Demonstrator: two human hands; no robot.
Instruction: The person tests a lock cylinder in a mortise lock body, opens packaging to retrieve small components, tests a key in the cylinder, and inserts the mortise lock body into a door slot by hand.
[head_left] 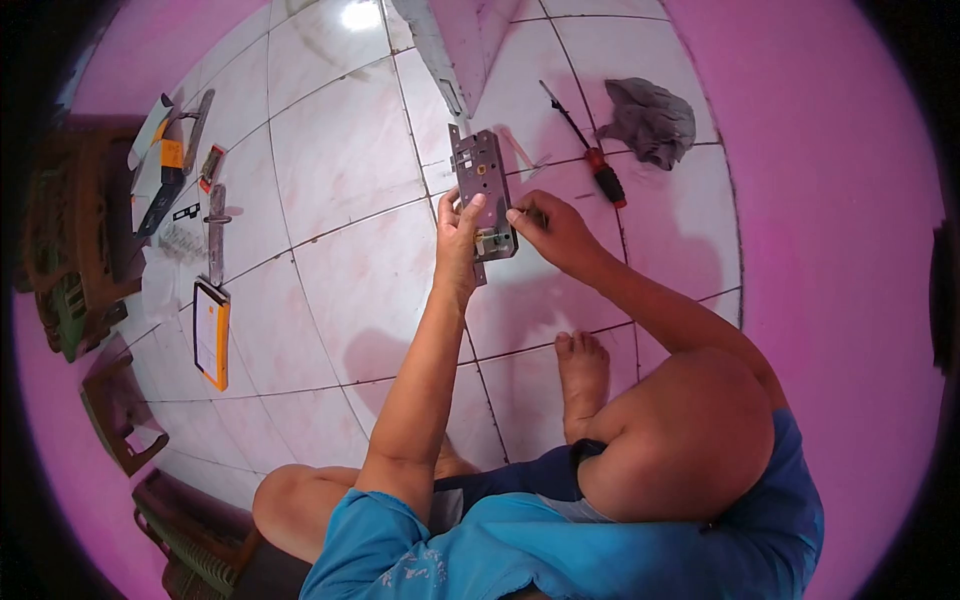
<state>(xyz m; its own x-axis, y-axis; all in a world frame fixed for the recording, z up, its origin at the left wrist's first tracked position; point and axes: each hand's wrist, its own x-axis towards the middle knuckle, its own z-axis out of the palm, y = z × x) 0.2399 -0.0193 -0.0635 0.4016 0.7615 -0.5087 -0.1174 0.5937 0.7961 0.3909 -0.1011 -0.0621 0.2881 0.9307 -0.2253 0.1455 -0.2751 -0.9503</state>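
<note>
A dark grey mortise lock (487, 165) with a long faceplate is held up over the tiled floor, its flat side towards me. My left hand (462, 235) is closed around its lower left edge, the thumb pressed on the casing. Brass shows in the cutout near the lock's lower end. At the lock's right edge is my right hand (548, 228), fingers curled and thumb tip against or very near the casing. Whatever is pinched there is too small or hidden to name. A red-and-black-handled screwdriver (604, 178) lies on the floor to the right.
A grey cloth (650, 122) lies beyond the screwdriver. The lower end of a door (455, 60) stands just past the lock. On the left are door handle plates (216, 240), an open box (160, 175), a box lid (211, 335) and wooden furniture (85, 215). A pink wall (830, 250) rises on the right.
</note>
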